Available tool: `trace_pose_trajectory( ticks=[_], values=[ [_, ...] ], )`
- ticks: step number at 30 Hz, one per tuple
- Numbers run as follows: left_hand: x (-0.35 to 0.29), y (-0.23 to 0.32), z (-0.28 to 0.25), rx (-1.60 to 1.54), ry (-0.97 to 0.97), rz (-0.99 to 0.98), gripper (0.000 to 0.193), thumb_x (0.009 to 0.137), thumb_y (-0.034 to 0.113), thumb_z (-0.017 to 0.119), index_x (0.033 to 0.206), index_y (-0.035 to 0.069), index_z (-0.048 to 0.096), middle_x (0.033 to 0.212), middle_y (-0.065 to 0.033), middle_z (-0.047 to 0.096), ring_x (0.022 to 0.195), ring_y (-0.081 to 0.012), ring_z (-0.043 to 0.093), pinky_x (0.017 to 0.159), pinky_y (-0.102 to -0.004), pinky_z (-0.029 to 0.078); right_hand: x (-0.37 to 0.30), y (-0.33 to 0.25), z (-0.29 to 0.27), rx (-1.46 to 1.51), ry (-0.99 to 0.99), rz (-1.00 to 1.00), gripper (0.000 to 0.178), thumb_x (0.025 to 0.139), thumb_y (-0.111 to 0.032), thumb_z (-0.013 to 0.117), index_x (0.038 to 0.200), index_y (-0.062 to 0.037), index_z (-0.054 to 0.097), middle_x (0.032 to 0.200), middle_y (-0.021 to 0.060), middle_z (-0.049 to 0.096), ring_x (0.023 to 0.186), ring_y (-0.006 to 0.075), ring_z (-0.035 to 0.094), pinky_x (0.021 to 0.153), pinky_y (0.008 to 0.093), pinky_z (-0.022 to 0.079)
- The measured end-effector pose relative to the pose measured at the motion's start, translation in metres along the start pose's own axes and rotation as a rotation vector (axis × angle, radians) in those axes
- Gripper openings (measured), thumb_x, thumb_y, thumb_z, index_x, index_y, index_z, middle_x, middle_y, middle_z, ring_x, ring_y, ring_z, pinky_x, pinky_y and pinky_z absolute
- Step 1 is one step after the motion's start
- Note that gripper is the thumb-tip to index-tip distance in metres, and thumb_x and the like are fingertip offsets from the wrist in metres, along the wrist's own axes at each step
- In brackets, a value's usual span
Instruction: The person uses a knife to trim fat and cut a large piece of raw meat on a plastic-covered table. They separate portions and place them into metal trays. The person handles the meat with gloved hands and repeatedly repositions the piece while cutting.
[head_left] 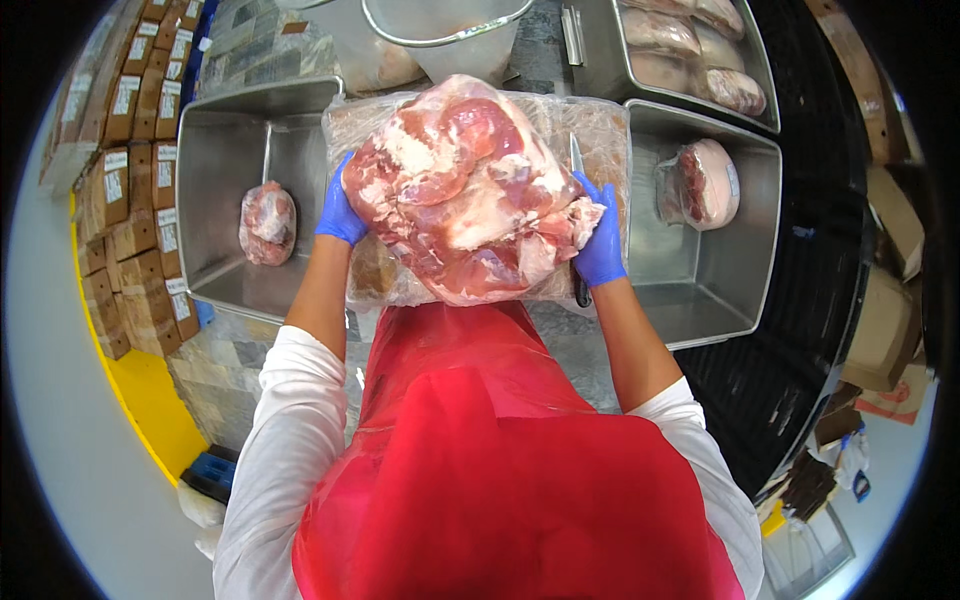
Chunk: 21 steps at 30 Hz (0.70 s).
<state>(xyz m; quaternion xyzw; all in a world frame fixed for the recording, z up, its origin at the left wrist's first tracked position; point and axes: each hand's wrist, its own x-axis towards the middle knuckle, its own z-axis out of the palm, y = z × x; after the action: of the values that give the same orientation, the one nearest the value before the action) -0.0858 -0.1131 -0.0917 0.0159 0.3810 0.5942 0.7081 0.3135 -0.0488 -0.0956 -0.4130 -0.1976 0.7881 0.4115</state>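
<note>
A large raw piece of meat [460,190], red with white fat, is held between my two blue-gloved hands over a plastic-wrapped board [600,130]. My left hand [340,208] grips its left edge, and my right hand [600,238] grips the right edge, where a ragged flap of fat hangs. Most of the fingers are hidden under or behind the meat. Beside my right hand lies a knife [577,155]; its blade points away from me and its dark handle shows partly below the hand.
A metal tub [200,190] at left holds one small meat piece [267,223]. Another tub [735,300] at right holds a wrapped piece [708,185]. Several packed pieces fill a far-right tub [610,60]. A clear bucket [440,45] stands behind the board. Stacked cartons [140,210] line the left.
</note>
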Motion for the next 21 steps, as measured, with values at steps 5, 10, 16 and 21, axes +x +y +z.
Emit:
trace_pose_trajectory(
  ticks=[5,10,16,21],
  values=[
    [-0.008,-0.007,0.009,1.005,-0.089,0.51,0.025,0.097,0.011,0.06,0.117,0.001,0.069,0.109,-0.0123,0.073,0.099,-0.0204,0.069,0.088,-0.0367,0.057,0.014,0.031,-0.058,-0.723,-0.047,-0.336,0.02,0.098,-0.009,0.058,0.115,0.0017,0.059,0.098,0.0136,0.069,0.078,0.0164,0.065,0.063,0.0349,0.058],
    [0.001,-0.027,-0.016,-0.283,-0.13,-0.011,0.042,0.104,0.032,0.049,0.131,0.004,0.063,0.125,-0.0103,0.069,0.112,-0.0214,0.066,0.104,-0.0385,0.052,0.0,0.001,-0.046,-0.174,-0.012,-0.061,0.049,0.101,-0.033,0.045,0.133,0.0024,0.058,0.12,0.0152,0.068,0.097,0.0262,0.068,0.081,0.0421,0.061],
    [-0.041,-0.012,-0.047,-0.243,-0.003,0.137,0.045,0.104,0.041,0.048,0.128,0.008,0.065,0.123,-0.0083,0.07,0.111,-0.0186,0.066,0.104,-0.0367,0.051,-0.007,0.008,0.028,-0.321,0.066,-0.027,0.044,0.101,-0.031,0.048,0.13,-0.0014,0.061,0.127,0.0141,0.065,0.107,0.0282,0.066,0.09,0.0431,0.058],
    [-0.119,0.05,-0.114,-0.323,0.113,0.312,0.039,0.105,0.029,0.045,0.124,0.002,0.066,0.119,-0.0094,0.071,0.107,-0.0193,0.068,0.099,-0.037,0.055,0.037,0.069,0.133,-0.478,-0.15,0.052,0.031,0.097,-0.02,0.052,0.117,0.0002,0.064,0.102,0.0128,0.071,0.078,0.0214,0.07,0.071,0.0353,0.061]
  ],
)
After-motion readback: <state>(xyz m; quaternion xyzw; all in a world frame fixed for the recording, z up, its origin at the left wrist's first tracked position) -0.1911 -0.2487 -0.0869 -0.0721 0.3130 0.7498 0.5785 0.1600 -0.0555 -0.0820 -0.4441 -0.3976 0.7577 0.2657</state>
